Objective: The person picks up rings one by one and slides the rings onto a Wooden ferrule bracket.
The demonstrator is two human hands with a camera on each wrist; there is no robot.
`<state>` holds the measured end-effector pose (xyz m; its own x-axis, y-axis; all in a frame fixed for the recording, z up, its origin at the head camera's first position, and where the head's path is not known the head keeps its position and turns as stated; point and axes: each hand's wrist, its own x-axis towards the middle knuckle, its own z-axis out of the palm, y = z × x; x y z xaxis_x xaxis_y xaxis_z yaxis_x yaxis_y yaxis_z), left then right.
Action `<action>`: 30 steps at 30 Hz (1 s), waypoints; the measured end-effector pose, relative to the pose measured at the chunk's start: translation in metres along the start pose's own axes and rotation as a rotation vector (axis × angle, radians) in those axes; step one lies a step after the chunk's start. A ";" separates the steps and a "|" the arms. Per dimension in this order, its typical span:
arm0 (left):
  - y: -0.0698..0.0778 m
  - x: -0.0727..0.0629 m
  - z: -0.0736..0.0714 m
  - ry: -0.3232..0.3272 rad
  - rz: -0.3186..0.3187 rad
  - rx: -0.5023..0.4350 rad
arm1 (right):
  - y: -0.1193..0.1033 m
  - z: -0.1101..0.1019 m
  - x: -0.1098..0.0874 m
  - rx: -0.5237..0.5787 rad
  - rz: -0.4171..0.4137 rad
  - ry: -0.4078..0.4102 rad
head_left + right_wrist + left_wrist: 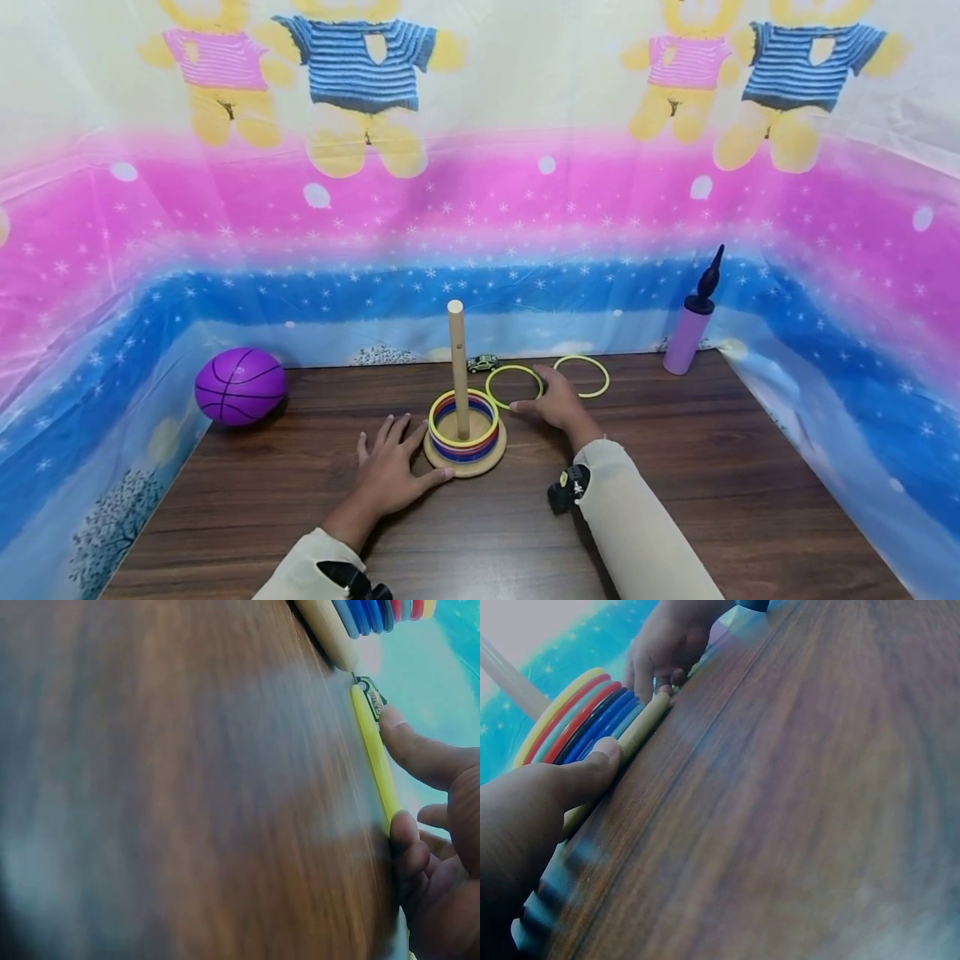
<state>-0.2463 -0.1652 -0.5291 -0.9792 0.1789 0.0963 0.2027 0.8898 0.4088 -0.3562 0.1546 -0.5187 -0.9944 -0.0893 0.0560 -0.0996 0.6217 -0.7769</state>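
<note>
A wooden post rises from a round wooden base. Several rings are stacked around it, a yellow ring on top, with red, blue and other rings below. My left hand lies at the base's left, fingers spread, its thumb on the base's front rim. To the right of the base, a yellow ring lies flat on the table. At that ring's right side is my right hand, thumb and index fingertips apart; its lower fingers touch the yellow ring in the right wrist view.
Another yellow ring lies just beyond my right hand. A small toy car stands behind the post. A purple ball sits at the table's left, a purple hand pump at the back right. Printed cloth surrounds the wooden table.
</note>
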 end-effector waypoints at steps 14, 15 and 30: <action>0.001 -0.001 -0.002 0.004 0.004 0.006 | -0.007 0.006 0.002 -0.117 0.024 0.002; 0.001 -0.001 -0.002 0.004 0.004 0.009 | -0.006 0.007 0.002 -0.119 0.026 -0.002; 0.000 -0.001 0.000 -0.004 -0.002 -0.002 | 0.001 0.007 -0.002 -0.056 -0.009 0.069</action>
<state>-0.2457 -0.1656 -0.5292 -0.9795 0.1789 0.0923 0.2011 0.8892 0.4109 -0.3540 0.1504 -0.5243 -0.9933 -0.0423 0.1072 -0.1081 0.6641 -0.7398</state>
